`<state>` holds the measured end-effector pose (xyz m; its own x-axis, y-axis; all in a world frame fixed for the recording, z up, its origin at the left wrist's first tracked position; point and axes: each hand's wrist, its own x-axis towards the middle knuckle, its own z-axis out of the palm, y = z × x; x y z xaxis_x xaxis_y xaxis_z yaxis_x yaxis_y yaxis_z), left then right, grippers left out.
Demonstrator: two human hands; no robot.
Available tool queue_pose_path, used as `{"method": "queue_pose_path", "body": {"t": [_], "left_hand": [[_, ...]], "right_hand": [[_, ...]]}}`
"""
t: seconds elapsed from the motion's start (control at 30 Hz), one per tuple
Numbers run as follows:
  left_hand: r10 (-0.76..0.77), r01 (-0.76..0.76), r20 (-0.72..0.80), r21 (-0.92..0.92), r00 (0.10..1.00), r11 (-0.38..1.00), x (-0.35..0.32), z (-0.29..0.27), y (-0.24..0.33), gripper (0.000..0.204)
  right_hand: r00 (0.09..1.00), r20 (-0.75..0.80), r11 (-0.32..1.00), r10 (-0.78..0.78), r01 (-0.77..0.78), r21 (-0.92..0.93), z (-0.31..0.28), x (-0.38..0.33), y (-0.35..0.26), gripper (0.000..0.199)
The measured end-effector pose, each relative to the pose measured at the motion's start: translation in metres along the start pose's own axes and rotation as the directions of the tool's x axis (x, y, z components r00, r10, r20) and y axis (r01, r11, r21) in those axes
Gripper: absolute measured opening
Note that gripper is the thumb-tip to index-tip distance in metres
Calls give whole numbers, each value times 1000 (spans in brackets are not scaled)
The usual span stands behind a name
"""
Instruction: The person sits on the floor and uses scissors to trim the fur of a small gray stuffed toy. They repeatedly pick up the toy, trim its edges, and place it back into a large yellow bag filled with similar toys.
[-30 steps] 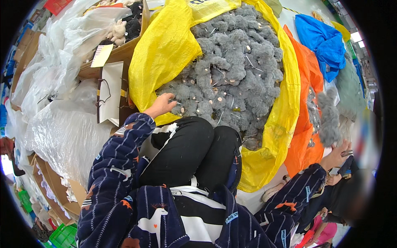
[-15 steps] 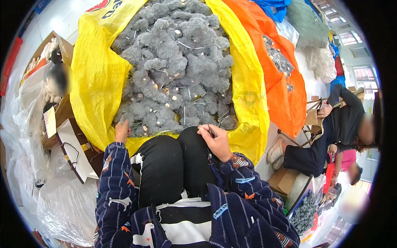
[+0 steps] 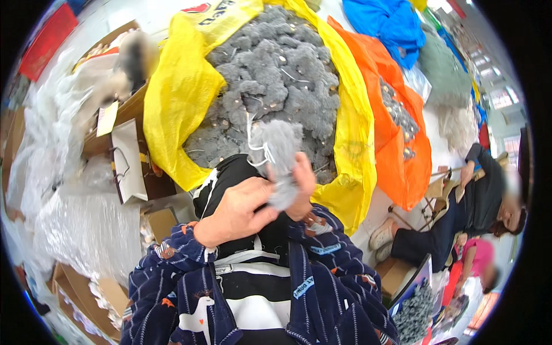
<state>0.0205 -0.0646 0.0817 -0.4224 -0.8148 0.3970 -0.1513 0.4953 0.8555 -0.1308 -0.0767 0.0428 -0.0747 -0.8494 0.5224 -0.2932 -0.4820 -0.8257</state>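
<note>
Between my hands, above my lap, is a small grey plush piece [image 3: 278, 141] with a loose white string [image 3: 265, 153] hanging from its side. My left hand [image 3: 237, 211] is closed on its lower left edge, thumb and fingers pinching. On the right side my right hand [image 3: 302, 187] grips the same piece, its fingers slightly blurred. Whether the right hand also holds a tool is hidden. Beyond them, a yellow sack [image 3: 183, 95] lies open around a heap of similar grey plush pieces [image 3: 270, 63] with white strings and small pale spots.
An orange sack [image 3: 359, 121] with more grey pieces lies to the right. Cardboard boxes and a paper bag [image 3: 130, 164] stand at left beside clear plastic wrap [image 3: 86, 224]. A seated person [image 3: 443, 213] is at the right. Blue sacking [image 3: 385, 29] lies at the back.
A grey plush piece has come up from the heap into both hands. My left hand has left the sack's edge and come to the middle. The view has shifted left.
</note>
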Motion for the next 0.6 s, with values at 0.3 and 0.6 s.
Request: {"method": "queue_pose_path", "body": {"t": [0.3, 0.6], "left_hand": [[-361, 350, 91, -544, 928, 763, -51, 17, -37, 44], [-491, 533, 261, -624, 831, 571, -50, 35, -34, 23]], "right_hand": [[903, 181, 915, 389, -401, 33, -52, -17, -49, 14], [648, 234, 434, 725, -693, 576, -57, -71, -20, 18]]}}
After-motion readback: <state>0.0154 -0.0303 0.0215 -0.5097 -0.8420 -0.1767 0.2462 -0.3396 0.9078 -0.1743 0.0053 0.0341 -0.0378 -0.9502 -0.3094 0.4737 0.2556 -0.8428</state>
